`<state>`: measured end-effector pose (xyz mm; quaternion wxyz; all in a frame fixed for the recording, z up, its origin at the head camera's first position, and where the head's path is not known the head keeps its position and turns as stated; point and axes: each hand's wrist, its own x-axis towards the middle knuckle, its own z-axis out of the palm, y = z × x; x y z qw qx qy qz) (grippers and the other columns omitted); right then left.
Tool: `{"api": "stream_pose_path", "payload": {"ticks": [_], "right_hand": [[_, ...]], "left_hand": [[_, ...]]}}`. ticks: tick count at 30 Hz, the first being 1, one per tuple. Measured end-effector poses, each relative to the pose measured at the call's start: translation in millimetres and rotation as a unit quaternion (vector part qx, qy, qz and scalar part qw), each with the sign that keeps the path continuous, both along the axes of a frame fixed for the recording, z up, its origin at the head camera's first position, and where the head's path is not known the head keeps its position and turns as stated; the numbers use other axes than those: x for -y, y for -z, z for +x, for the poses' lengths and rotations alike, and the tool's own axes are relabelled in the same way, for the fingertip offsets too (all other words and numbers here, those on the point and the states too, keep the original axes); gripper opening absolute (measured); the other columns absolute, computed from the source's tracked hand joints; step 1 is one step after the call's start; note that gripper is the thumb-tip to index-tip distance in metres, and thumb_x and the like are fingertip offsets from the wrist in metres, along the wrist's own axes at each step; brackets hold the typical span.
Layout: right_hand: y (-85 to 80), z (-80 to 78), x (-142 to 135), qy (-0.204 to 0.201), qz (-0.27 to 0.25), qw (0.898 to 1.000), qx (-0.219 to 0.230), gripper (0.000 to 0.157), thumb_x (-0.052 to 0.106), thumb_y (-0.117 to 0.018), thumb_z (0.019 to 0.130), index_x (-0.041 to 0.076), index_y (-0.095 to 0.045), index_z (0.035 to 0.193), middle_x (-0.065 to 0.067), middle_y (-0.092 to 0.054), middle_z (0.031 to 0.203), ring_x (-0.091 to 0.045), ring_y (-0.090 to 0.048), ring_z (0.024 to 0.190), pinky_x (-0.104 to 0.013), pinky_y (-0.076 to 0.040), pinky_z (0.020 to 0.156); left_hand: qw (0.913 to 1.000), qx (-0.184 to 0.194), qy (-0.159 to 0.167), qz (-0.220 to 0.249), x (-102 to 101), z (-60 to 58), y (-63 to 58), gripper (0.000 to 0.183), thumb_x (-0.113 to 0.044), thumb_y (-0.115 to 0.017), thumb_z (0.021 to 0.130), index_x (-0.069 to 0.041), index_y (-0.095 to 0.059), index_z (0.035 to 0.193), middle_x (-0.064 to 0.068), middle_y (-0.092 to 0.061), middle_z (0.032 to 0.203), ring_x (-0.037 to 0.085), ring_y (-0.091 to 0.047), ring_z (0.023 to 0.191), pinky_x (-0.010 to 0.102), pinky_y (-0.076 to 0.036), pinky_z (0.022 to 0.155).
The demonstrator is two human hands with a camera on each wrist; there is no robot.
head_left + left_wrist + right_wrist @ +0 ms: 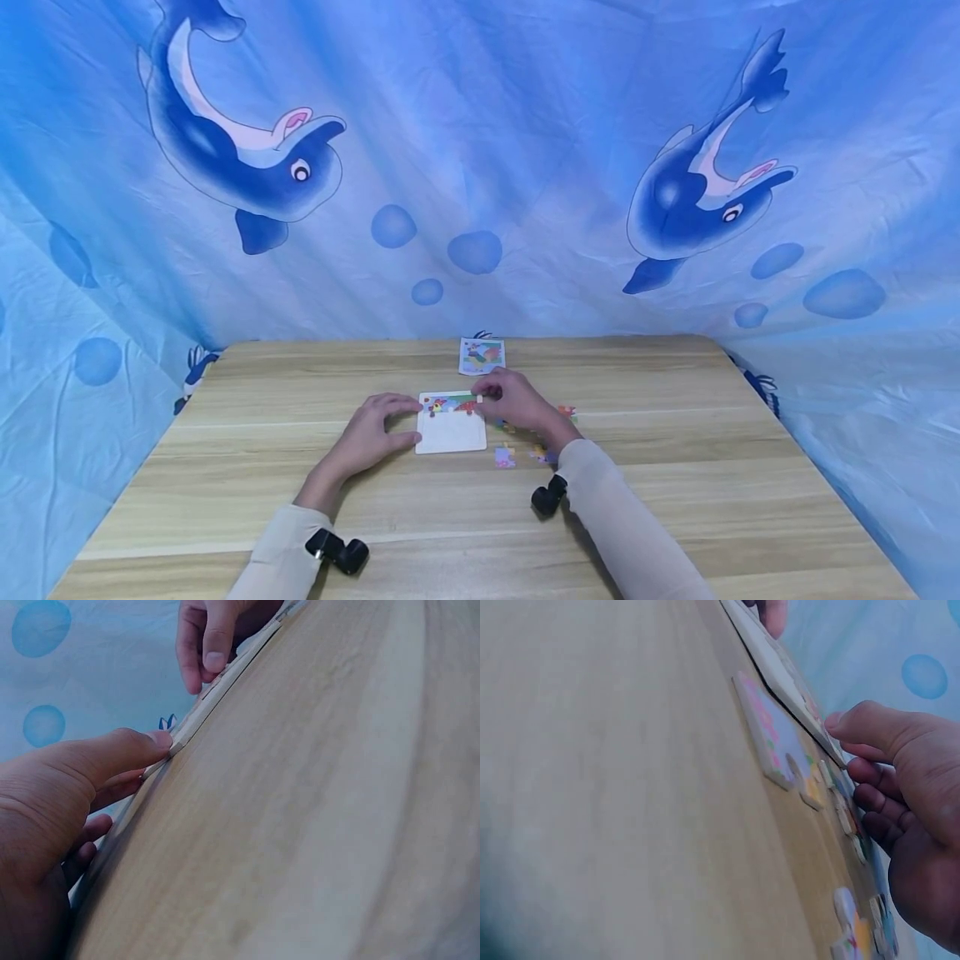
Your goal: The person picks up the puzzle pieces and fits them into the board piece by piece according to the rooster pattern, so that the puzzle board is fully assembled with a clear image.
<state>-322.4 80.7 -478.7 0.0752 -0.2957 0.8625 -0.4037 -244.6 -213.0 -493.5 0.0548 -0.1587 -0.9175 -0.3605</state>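
A white puzzle tray (451,435) lies on the table with colourful puzzle pieces (442,405) along its far side. Its lower part shows bare white. My left hand (375,429) rests against the tray's left edge, with thumb and fingers spread apart. In the left wrist view, the thumb (154,742) touches the tray's corner. My right hand (517,400) is at the tray's far right corner, fingers curled in a pinch. A puzzle piece there is mostly hidden by the fingers. In the right wrist view, the thumb (844,724) meets the tray's edge.
Loose puzzle pieces lie right of the tray, including a lilac piece (505,456) and a yellow-blue piece (542,454); others are partly under the right arm. A picture card (482,356) lies at the table's back edge. Behind hangs a blue dolphin-print curtain (525,150).
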Motion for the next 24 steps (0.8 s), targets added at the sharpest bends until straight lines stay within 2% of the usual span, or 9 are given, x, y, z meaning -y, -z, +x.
{"api": "stream_pose_path", "payload": {"ticks": [5, 11, 14, 17, 24], "right_hand": [[-1.5, 5.1, -11, 0.008, 0.020, 1.000, -0.022, 0.025, 0.017, -0.074, 0.093, 0.011, -0.075, 0.117, 0.000, -0.066, 0.108, -0.011, -0.061, 0.095, -0.029, -0.054, 0.086], [-8.9, 19.5, -33, 0.030, 0.032, 0.999, -0.030, 0.022, 0.019, -0.076, 0.092, 0.014, -0.076, 0.114, 0.004, -0.067, 0.109, -0.013, -0.063, 0.103, -0.035, -0.056, 0.094], [-12.0, 26.6, -44, 0.047, 0.044, 0.997, -0.039, 0.021, 0.022, -0.078, 0.092, 0.016, -0.077, 0.111, 0.006, -0.068, 0.107, -0.012, -0.062, 0.099, -0.032, -0.055, 0.089], [-12.8, 32.5, -54, 0.047, 0.046, 0.997, -0.041, 0.020, 0.021, -0.079, 0.090, 0.015, -0.078, 0.109, 0.004, -0.067, 0.106, -0.012, -0.060, 0.094, -0.028, -0.054, 0.083], [-4.0, 39.7, -62, 0.047, 0.045, 0.998, -0.022, 0.023, 0.022, -0.080, 0.088, 0.016, -0.078, 0.110, 0.003, -0.066, 0.106, -0.012, -0.059, 0.093, -0.025, -0.053, 0.080]], "left_hand": [[1.0000, -0.001, 0.000, 0.000, 0, -0.2, 0.7, 0.045, -0.030, -0.085, 0.084, -0.021, -0.074, 0.127, 0.005, -0.066, 0.140, 0.039, -0.049, 0.139, 0.067, -0.035, 0.116], [1.0000, 0.001, -0.002, 0.001, 1, 1.0, 0.2, 0.045, -0.030, -0.085, 0.084, -0.021, -0.074, 0.127, 0.006, -0.065, 0.140, 0.039, -0.049, 0.140, 0.068, -0.035, 0.116], [1.0000, -0.003, -0.001, 0.001, 1, 1.2, -0.8, 0.045, -0.030, -0.085, 0.084, -0.020, -0.074, 0.127, 0.006, -0.066, 0.140, 0.039, -0.049, 0.140, 0.068, -0.035, 0.116], [1.0000, -0.005, -0.002, -0.001, 2, 0.8, -1.4, 0.046, -0.030, -0.085, 0.084, -0.020, -0.073, 0.127, 0.007, -0.066, 0.139, 0.040, -0.050, 0.139, 0.068, -0.035, 0.116], [1.0000, 0.001, -0.002, 0.001, 1, 0.3, 1.3, 0.045, -0.030, -0.085, 0.084, -0.020, -0.074, 0.126, 0.008, -0.065, 0.140, 0.040, -0.049, 0.139, 0.069, -0.035, 0.115]]}}
